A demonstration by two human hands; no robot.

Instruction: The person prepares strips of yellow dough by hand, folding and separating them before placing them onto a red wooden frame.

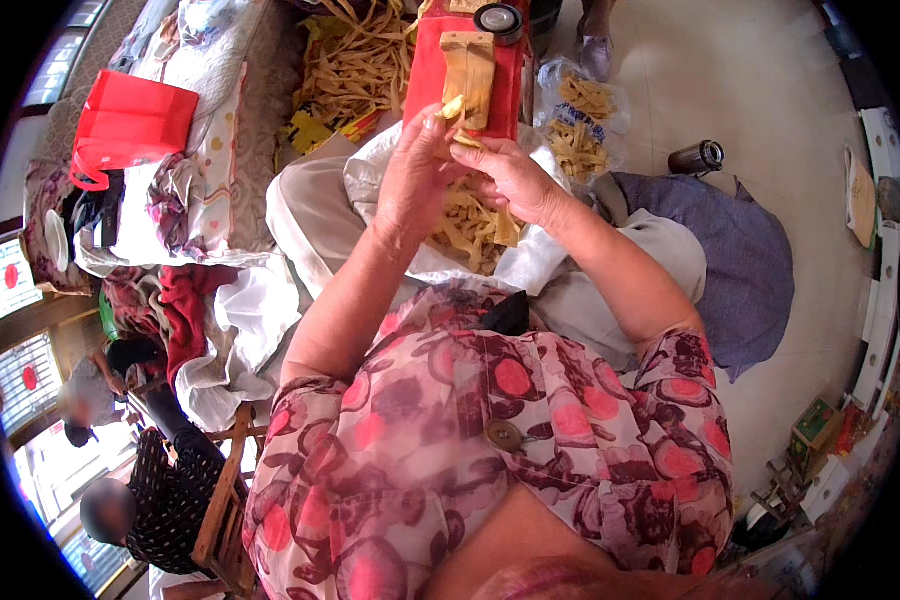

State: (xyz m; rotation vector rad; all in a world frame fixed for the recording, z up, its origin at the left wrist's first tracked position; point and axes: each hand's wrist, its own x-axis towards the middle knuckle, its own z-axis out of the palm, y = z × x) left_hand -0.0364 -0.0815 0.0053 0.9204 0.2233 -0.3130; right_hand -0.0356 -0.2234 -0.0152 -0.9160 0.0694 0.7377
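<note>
Both my hands are raised close together over my lap. My left hand pinches a pale yellow strip between thumb and fingers. In my right hand, the thumb and forefinger close on a yellow end; whether it belongs to the same strip I cannot tell. Just beyond the fingertips, a curved wooden block rests on a red-covered bench. Below my hands, a heap of yellowish-tan strips lies on white cloth across my lap.
More strips are piled beyond the bed at left; bagged ones sit right of the bench. A round black-rimmed object stands behind the block. A dark flask is on the floor. A red bag lies left; people sit lower left.
</note>
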